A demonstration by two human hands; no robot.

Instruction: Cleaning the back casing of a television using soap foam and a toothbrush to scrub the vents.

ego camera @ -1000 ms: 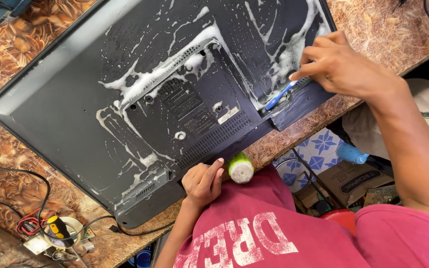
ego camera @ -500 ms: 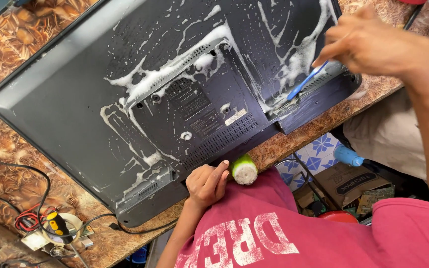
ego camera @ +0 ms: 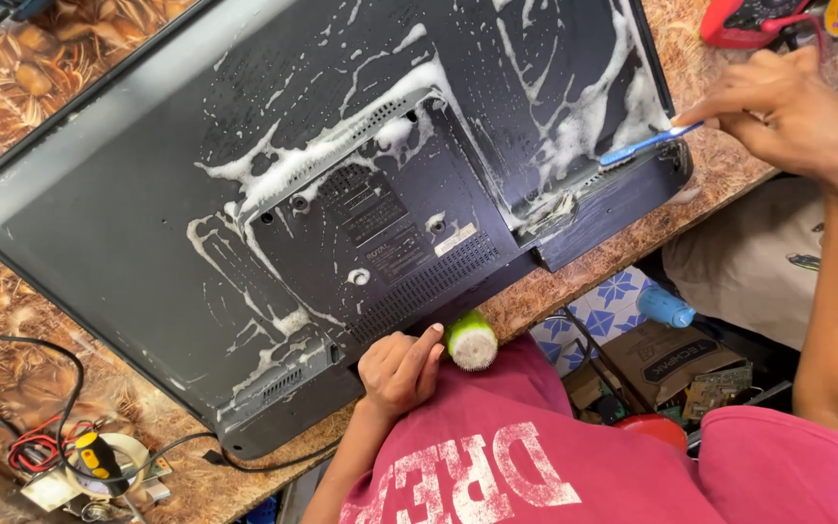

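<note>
A black flat television (ego camera: 147, 194) lies face down on a patterned brown table (ego camera: 12, 87), its back streaked with white foam. My right hand (ego camera: 788, 112) holds a blue toothbrush (ego camera: 647, 146) with its bristles on the foamy lower right edge of the back cover. My left hand (ego camera: 400, 369) rests at the near edge of the television, fingers curled around the handle of a green brush with white bristles (ego camera: 470, 342).
Wires and a yellow-handled tool (ego camera: 89, 456) lie at the lower left. A red tool (ego camera: 758, 24) sits at the top right. Below the table edge are a cardboard box (ego camera: 671, 359), a blue bottle (ego camera: 666, 306) and a patterned cloth (ego camera: 594, 306).
My right hand and the toothbrush have moved right and up along the television's lower edge. My left hand has stayed with the green brush.
</note>
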